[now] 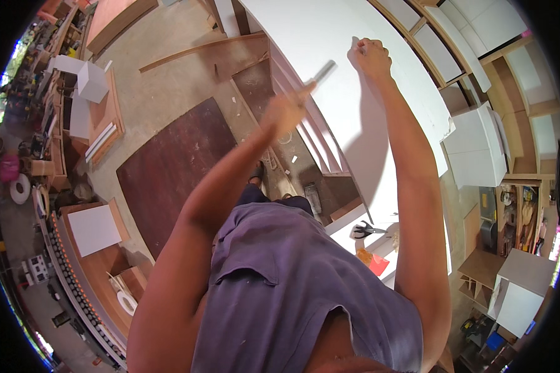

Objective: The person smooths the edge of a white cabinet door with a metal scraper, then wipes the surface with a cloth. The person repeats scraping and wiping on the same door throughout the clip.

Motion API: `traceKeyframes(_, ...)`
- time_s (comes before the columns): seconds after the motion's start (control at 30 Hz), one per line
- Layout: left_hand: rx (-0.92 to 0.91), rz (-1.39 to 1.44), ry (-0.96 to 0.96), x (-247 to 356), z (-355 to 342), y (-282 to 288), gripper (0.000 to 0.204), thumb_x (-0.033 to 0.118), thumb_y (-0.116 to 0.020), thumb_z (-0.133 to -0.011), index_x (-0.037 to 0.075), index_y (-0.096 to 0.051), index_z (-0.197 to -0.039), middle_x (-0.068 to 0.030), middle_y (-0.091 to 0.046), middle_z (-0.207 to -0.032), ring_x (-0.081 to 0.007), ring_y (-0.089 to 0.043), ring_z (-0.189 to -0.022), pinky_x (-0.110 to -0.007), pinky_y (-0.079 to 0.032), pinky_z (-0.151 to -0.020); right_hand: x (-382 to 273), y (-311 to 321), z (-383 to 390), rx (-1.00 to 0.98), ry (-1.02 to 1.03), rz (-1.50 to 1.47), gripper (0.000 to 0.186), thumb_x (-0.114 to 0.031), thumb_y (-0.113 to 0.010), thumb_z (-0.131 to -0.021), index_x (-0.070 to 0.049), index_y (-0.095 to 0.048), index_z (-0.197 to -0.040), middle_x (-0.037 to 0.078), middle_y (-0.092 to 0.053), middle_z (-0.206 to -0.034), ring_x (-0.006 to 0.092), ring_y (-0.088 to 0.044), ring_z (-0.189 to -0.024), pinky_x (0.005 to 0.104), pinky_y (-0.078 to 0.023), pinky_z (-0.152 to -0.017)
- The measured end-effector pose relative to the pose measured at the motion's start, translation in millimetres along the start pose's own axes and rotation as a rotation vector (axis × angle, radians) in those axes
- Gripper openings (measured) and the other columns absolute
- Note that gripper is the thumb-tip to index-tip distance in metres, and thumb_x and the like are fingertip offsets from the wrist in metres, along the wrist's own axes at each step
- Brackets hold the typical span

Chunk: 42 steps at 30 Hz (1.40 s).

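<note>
My left hand [287,113] is raised over the edge of a large white panel [345,115], smeared by motion. A short grey bar-like tool [323,72] juts from its closed fingers; the blur hides its exact kind. Farther out, my right hand [373,59] rests on the white surface near the far right edge, fingers curled in and pressed together. Whatever they may pinch is too small to tell. Black-handled scissors or pliers [368,230] lie at the near end of the white surface, beside my right forearm, with a red packet [378,265] nearer my body.
Below the panel, white shelf-like boards [305,133] show at its left side. A dark reddish-brown board [177,168] lies on the floor to the left. White cabinet boxes [477,149] and wooden frames stand on the right. Cluttered benches [96,248] line the left.
</note>
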<state>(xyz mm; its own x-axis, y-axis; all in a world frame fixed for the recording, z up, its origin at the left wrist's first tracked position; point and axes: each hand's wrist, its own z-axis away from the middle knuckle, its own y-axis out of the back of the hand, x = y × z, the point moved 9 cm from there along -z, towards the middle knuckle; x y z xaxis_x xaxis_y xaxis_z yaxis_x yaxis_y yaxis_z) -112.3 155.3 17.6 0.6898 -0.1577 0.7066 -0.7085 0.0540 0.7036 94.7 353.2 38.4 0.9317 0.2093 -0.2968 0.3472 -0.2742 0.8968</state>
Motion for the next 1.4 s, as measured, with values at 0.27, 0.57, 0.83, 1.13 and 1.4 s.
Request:
traceKeyframes(0.27,-0.226,0.138,-0.025,-22.1,64.5,-30.0,0.056,0.003,-0.05,-0.092,0.026,-0.051,-0.143,-0.0188,-0.064,-0.125,-0.0315,-0.068,-0.103,-0.041,-0.054,-0.09,-19.7,-12.9,-4.6,-0.007,-0.012,0.288,0.034,-0.037,-0.045,-0.096,-0.023,-0.054,-0.126,0.007,-0.047,-0.14,0.0413,-0.036,-0.136,0.0729,-0.027,-0.1)
traceKeyframes(0.57,0.012,0.152,-0.292,-43.0,27.0,-2.1,0.059,0.007,-0.053,-0.092,0.028,-0.047,-0.147,-0.0263,-0.064,-0.087,-0.039,-0.065,-0.069,-0.045,-0.055,-0.074,-27.8,-18.4,-5.9,-0.015,0.048,0.284,0.039,-0.038,-0.041,-0.099,-0.023,-0.048,-0.134,0.008,-0.041,-0.148,0.044,-0.034,-0.137,0.0735,-0.024,-0.103)
traceKeyframes(0.83,-0.044,0.012,0.047,-33.0,-74.5,46.7,0.07,-0.004,-0.051,-0.084,0.023,-0.045,-0.148,-0.0207,-0.067,-0.094,-0.037,-0.064,-0.067,-0.046,-0.052,-0.066,-36.9,-17.6,-7.9,-0.016,0.079,0.296,0.041,-0.039,-0.042,-0.099,-0.022,-0.048,-0.135,0.01,-0.041,-0.148,0.0449,-0.035,-0.135,0.0714,-0.026,-0.103)
traceKeyframes(1.13,-0.096,0.017,-0.007,-49.7,-58.1,36.4,0.067,0.0,-0.048,-0.087,0.029,-0.046,-0.147,-0.0241,-0.066,-0.103,-0.0353,-0.069,-0.082,-0.043,-0.055,-0.076,-41.3,-14.0,-2.9,0.006,0.094,0.254,0.039,-0.036,-0.042,-0.097,-0.022,-0.049,-0.133,0.011,-0.044,-0.146,0.0459,-0.037,-0.133,0.0693,-0.025,-0.103)
traceKeyframes(1.4,-0.384,-0.121,-0.069,0.5,35.1,-20.8,0.069,0.006,-0.051,-0.086,0.029,-0.041,-0.15,-0.0255,-0.065,-0.112,-0.0378,-0.066,-0.101,-0.046,-0.051,-0.093,-10.5,-20.9,-2.2,-0.185,-0.055,0.304,0.048,-0.043,-0.035,-0.1,-0.029,-0.041,-0.146,0.009,-0.031,-0.16,0.0459,-0.024,-0.145,0.067,-0.017,-0.113)
